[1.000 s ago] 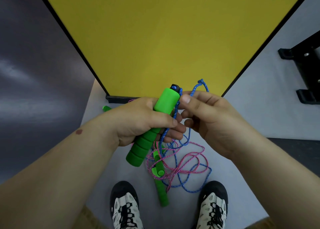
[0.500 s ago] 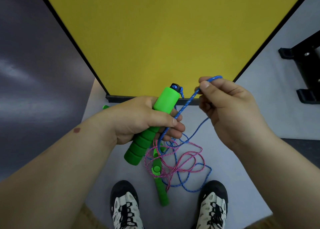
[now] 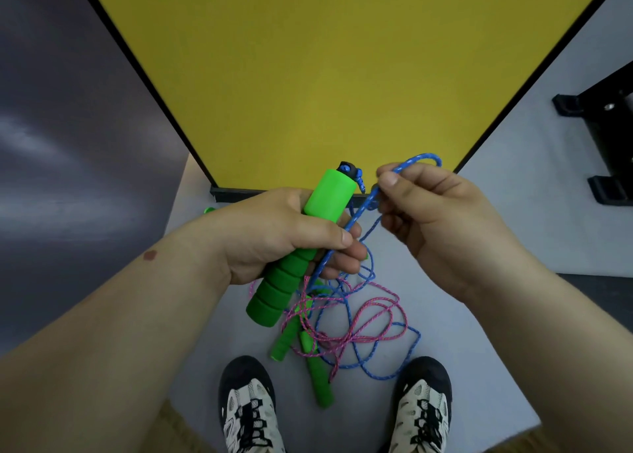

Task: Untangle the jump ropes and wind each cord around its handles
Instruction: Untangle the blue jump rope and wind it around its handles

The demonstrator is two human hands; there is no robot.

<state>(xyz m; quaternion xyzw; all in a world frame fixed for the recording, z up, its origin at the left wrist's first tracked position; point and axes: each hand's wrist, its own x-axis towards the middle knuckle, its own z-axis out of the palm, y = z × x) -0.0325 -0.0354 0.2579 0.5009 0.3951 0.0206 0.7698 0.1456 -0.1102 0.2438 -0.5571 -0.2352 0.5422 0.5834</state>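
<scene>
Hands are working together: left hand [image 3: 274, 233] is gripping the green handle [image 3: 301, 243], right hand [image 3: 435, 223] is pinching the blue cord [image 3: 346, 233]. Winding snugly should be keeping it clear of the pink cord [image 3: 363, 319] lying on the floor [image 3: 479, 367].

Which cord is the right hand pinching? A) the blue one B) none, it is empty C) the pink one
A: the right hand pinches the blue cord, which runs down past the green handle in the left hand; the pink cord lies on the floor.
</scene>
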